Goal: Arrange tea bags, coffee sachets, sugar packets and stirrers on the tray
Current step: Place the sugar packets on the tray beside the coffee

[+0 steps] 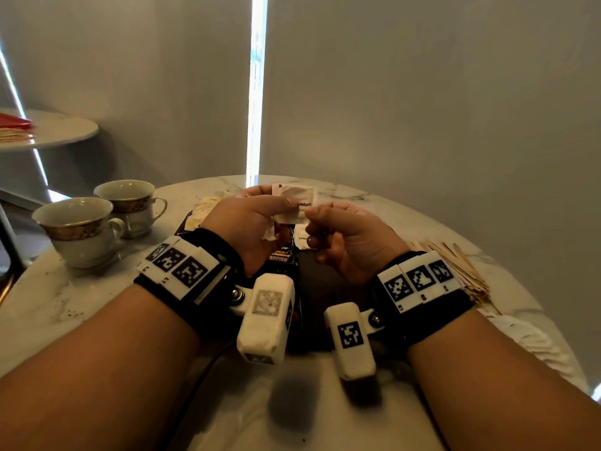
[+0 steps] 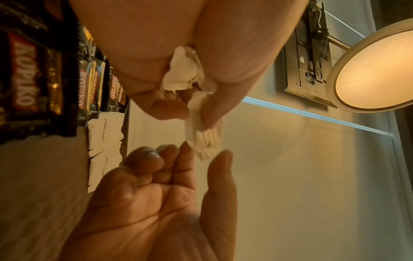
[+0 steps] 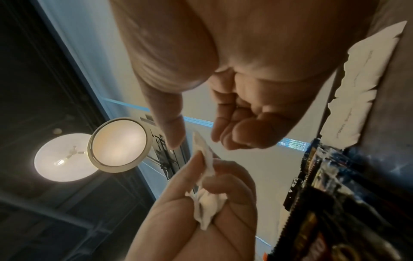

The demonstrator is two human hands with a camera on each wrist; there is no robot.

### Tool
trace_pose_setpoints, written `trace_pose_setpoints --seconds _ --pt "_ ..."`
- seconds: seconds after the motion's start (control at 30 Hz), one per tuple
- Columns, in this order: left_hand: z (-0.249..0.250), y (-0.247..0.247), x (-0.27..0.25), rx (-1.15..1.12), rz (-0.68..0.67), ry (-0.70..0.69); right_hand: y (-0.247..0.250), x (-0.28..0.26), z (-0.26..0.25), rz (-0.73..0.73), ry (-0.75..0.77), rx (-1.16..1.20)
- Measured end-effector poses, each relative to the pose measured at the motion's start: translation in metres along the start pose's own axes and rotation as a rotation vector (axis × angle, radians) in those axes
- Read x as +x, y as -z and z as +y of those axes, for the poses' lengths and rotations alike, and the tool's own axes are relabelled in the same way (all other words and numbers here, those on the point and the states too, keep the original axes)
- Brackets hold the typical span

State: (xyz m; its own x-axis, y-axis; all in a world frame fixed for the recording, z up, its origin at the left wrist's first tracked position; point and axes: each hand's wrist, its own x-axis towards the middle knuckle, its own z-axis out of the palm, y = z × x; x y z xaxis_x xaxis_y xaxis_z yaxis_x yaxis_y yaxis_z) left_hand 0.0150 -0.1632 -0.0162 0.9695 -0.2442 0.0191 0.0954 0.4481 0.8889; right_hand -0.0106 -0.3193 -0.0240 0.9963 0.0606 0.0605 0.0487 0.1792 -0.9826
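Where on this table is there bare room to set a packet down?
Free: marble nearside of the cups, left of the tray; the tray's near right part. Crowded: coffee sachets and sugar packets farther in; stirrers on its right.

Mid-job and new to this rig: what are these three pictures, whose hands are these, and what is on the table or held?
No machine here: a person works bare-handed, wearing a camera on the head and one on each wrist. The wide picture is the head view; the other two look along each hand towards the fingers. The left hand holds crumpled white sugar packets. The right hand holds nothing; its thumb and forefinger flank one packet's free end. On the marble table lies a dark tray with Kopiko coffee sachets and more brown sugar packets. Wooden stirrers lie right of it, two cups left.
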Motion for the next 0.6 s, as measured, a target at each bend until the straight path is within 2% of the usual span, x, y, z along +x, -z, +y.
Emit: trace_pose_setpoints --seconds 0.13,0.37,0.6 --pt "-0.003 0.001 0.001 0.006 -0.013 0.002 -0.001 0.001 0.002 0.063 0.033 -0.018" --pt "-0.002 0.001 0.001 0.057 -0.022 0.084 0.001 0.006 0.004 0.163 0.066 0.121" --pt "-0.002 0.0 0.002 0.08 -0.031 0.093 0.002 0.015 0.006 0.283 0.118 0.185"
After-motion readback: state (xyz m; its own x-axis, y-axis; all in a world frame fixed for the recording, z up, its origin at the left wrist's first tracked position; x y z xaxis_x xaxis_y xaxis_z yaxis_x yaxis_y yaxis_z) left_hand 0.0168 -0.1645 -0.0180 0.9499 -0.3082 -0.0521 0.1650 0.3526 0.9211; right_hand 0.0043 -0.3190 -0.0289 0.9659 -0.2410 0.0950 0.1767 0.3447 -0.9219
